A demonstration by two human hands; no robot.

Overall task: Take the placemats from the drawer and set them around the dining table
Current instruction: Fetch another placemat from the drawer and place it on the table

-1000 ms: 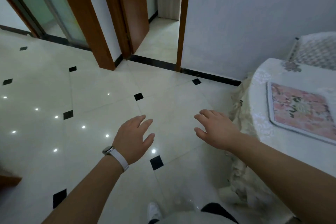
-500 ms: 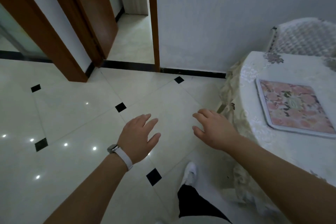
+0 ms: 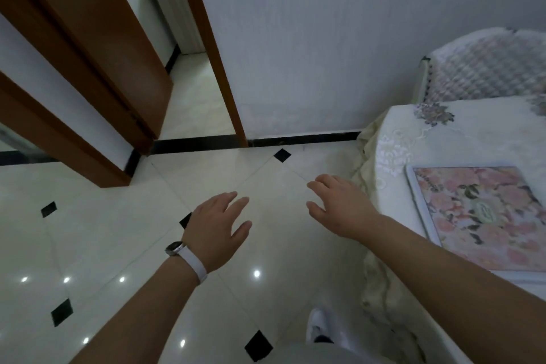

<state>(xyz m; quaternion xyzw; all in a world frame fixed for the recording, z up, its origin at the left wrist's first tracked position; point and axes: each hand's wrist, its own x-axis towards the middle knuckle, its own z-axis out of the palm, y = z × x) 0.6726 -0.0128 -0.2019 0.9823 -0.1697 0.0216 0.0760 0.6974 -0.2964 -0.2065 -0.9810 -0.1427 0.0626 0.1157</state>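
A pink floral placemat (image 3: 484, 216) with a white border lies flat on the dining table (image 3: 393, 156), which is draped in a cream lace cloth, at the right. My left hand (image 3: 218, 227), a white watch on its wrist, hovers over the floor with fingers spread and holds nothing. My right hand (image 3: 339, 204) hangs in the air just left of the table's edge, fingers relaxed, empty. No drawer is in view.
A chair (image 3: 484, 68) with a quilted cover stands behind the table against the white wall. An open wooden door (image 3: 97, 47) and doorway lie at the upper left. Glossy tiled floor (image 3: 118, 245) stretches to the left. My white shoe (image 3: 319, 325) shows at the bottom.
The view has swung right and nearer the wall and table; the placemat now looks larger. Both hands stay open and empty in front of me.
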